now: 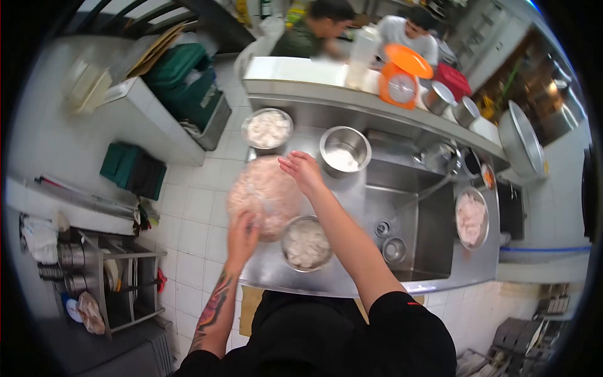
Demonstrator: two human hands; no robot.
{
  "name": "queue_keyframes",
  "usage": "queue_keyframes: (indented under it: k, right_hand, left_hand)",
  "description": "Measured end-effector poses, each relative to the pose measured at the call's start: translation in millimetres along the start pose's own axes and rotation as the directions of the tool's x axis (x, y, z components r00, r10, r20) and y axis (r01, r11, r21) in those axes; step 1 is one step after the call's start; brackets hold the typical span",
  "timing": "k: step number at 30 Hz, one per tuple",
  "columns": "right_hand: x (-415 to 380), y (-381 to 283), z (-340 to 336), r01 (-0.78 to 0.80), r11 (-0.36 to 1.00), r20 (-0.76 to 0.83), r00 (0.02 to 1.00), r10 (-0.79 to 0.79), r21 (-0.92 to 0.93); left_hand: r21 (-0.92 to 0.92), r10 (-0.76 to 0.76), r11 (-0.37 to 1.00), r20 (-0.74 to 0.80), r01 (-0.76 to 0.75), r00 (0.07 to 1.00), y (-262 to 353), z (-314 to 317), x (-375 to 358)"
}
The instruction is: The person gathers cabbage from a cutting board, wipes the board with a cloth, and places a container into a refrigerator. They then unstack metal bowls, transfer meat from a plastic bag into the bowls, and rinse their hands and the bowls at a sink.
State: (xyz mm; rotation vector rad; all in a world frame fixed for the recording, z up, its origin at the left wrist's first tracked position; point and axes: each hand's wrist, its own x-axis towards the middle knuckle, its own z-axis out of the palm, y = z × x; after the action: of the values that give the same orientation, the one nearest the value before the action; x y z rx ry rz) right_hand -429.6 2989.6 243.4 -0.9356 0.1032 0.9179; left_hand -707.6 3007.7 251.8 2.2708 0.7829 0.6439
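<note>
A large clear plastic bag of pale pink raw meat [270, 188] rests on the left of the steel counter, slightly blurred. My left hand [242, 231] is at its lower left edge, fingers curled against the plastic. Over the bag's upper right side is my right hand [303, 169], fingers stretched out and apart, with nothing visible in it. Nearest to me, a steel bowl of whitish pieces [306, 244] stands against the bag. Another bowl of white pieces [267, 129] sits beyond it. To the right of my right hand is a steel pot [345, 151] with something pale at its bottom.
A steel sink [414, 220] with a drain and a small strainer lies to the right. Past it stands a bowl of pale pink meat [471, 217]. An orange scale [399, 81] is on the ledge, with two people behind. Green bins [182, 88] are at left.
</note>
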Motion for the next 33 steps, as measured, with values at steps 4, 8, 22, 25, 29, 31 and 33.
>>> queue_keyframes:
  k: [4, 8, 22, 25, 29, 31, 33]
  right_hand:
    - [-83, -95, -167, 0.250, 0.960, 0.182, 0.957, -0.226, -0.122]
    - [-30, -145, -398, 0.408, 0.888, -0.228, 0.905, -0.360, 0.214]
    - [-67, -215, -406, 0.564, 0.518, -0.014, 0.668, -0.744, -0.643]
    - [-49, -237, -418, 0.457, 0.865, -0.036, 0.880, -0.474, -0.209]
    - [-39, -255, -423, 0.036, 0.998, 0.065, 0.997, -0.040, 0.052]
    - [-36, -237, -410, 0.060, 0.998, -0.023, 0.998, -0.060, -0.030]
    - [-42, -210, -393, 0.402, 0.898, -0.160, 0.913, -0.376, 0.182]
  left_hand:
    - [-0.052, 0.080, 0.995, -0.113, -0.086, 0.990, 83, 25, 9]
    - [-0.468, 0.037, 0.884, 0.065, -0.002, 0.997, 187, 157, 16]
    - [-0.736, -0.086, 0.527, 0.451, 0.425, 0.888, 303, 578, 131]
    - [-0.779, -0.236, -0.036, 0.615, 0.626, 0.752, 325, 552, 101]
    - [-0.834, -0.394, -0.022, 0.515, 0.552, 0.761, 342, 528, 72]
    - [-0.751, -0.388, 0.246, 0.503, 0.612, 0.772, 342, 513, 79]
    - [-0.731, -0.385, 0.376, 0.435, 0.569, 0.814, 336, 507, 88]
